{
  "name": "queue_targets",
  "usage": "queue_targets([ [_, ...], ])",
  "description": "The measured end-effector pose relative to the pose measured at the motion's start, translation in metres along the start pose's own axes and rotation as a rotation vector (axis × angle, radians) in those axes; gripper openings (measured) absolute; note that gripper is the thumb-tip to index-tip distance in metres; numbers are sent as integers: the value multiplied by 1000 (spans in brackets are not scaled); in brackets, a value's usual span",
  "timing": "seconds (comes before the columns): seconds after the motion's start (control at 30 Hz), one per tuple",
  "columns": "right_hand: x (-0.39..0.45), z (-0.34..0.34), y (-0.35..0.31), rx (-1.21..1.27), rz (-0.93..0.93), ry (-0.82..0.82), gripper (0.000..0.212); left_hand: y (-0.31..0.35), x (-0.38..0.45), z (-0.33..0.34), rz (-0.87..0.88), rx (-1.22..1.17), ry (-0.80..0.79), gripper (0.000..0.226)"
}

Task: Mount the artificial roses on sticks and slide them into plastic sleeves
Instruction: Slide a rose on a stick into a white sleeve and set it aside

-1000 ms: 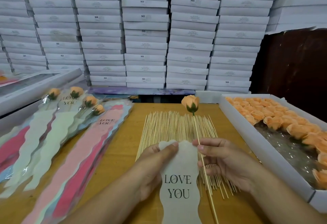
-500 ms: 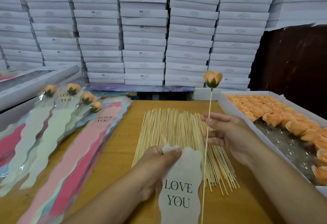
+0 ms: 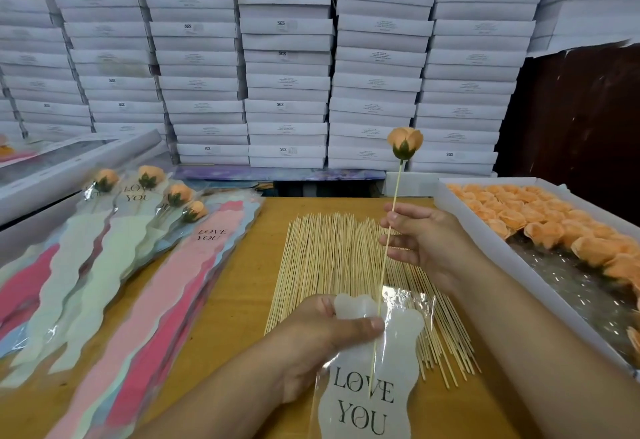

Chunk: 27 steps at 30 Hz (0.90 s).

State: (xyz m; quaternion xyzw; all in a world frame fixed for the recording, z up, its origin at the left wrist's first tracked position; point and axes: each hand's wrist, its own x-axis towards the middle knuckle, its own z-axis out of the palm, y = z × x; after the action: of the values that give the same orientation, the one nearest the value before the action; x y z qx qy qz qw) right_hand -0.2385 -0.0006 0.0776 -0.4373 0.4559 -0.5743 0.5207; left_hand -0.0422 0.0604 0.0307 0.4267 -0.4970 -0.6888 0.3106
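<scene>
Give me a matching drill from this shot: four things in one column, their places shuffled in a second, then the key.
Things
1. mounted rose
2. loose sticks
3. loose rose heads
4. sleeved roses

Places
A. far left of the table
B. white tray on the right
C. spread across the table's middle
D. raised on a stick that the right hand pinches

Pairs: 1-D, 2-C, 3-B, 4-A
</scene>
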Motion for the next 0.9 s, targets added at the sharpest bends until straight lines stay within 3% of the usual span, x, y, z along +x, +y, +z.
queue_targets([
  [0.07,0,1,-1,-6,4,0,16,-1,0,0,2,-1,-3,17],
  [0.2,-4,3,-2,-62,14,-14,10,0,0,2,9,-22,48,35],
  [0.47,-30,8,6,-467,37,-166,12,5,-2,1,56,-84,166,32],
  [0.6,-34,11,14,-481,68,-195,6,4,0,-1,75,-80,102,4],
  [0.9,-37,11,23,-428,59,-114,5,3,4,-5,37,-94,64,18],
])
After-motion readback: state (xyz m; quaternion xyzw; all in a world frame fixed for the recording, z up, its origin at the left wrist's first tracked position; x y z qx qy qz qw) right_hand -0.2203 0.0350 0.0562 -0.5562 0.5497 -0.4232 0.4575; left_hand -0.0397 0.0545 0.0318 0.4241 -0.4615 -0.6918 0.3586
